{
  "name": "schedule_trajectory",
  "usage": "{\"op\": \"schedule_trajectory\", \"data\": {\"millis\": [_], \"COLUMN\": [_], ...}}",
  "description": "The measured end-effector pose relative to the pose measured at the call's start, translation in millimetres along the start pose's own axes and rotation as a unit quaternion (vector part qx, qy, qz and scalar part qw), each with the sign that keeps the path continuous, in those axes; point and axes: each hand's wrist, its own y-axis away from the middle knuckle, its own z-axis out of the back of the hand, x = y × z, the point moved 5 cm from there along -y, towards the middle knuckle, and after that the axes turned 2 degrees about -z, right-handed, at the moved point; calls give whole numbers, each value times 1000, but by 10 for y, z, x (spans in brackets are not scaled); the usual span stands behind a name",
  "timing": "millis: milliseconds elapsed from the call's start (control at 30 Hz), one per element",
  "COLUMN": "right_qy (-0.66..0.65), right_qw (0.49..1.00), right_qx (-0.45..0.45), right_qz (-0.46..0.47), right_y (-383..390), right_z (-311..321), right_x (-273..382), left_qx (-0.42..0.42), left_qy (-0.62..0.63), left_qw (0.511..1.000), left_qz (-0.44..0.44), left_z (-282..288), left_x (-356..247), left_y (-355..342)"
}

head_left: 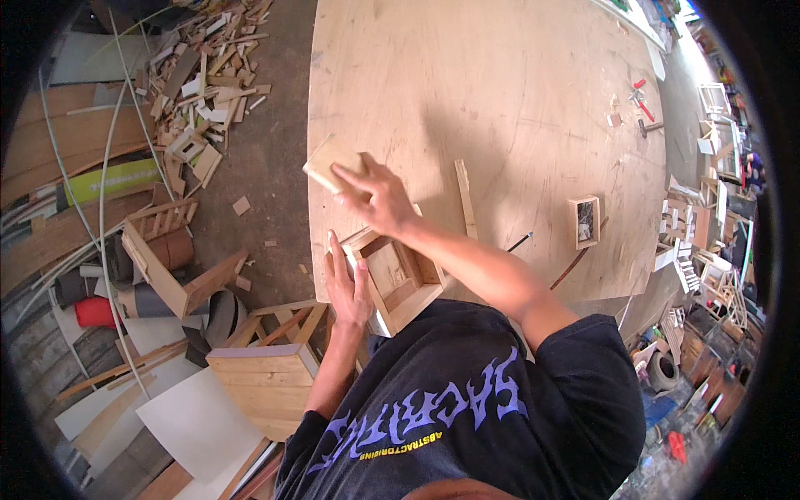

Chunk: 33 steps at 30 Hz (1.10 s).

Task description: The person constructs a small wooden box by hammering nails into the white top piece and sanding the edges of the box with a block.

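Observation:
My left hand (348,292) is closed against the left side of a small open wooden box (414,310), its thumb near the rim. The box sits tilted at the table's near edge, close to my body, and its inside shows bare wood. My right arm crosses over the box. Beyond it, my right hand (379,198) grips a small pale wooden board (327,162) near the table's left edge. Part of the board is hidden under the fingers. A wood strip (465,198) lies to the right of this hand.
On the plywood table (517,67) are a small framed box (584,222), a dark pencil-like stick (521,242), a hammer (652,127) and a red-handled tool (641,102). Wood scraps (212,83) heap on the floor at left. Wooden drawers (258,379) stand beside me at lower left.

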Motion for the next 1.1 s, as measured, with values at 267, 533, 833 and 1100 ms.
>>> {"op": "schedule_trajectory", "data": {"millis": [267,533,833,1100], "right_qy": [-61,-18,-8,-38], "right_qw": [998,996,996,999], "right_qx": [6,36,31,9], "right_qz": [-3,-82,-87,2], "right_y": [58,72,164,73], "right_z": [82,50,114,193], "right_x": [134,-246,-719,32], "left_qx": [-18,-82,-34,1], "left_qy": [-37,-89,-42,19], "left_qw": [998,977,994,1000], "left_qz": [-45,-174,-94,-7], "left_z": [-14,-47,-70,53], "left_x": [23,77,36,33], "left_y": [7,-54,0,-81]}}
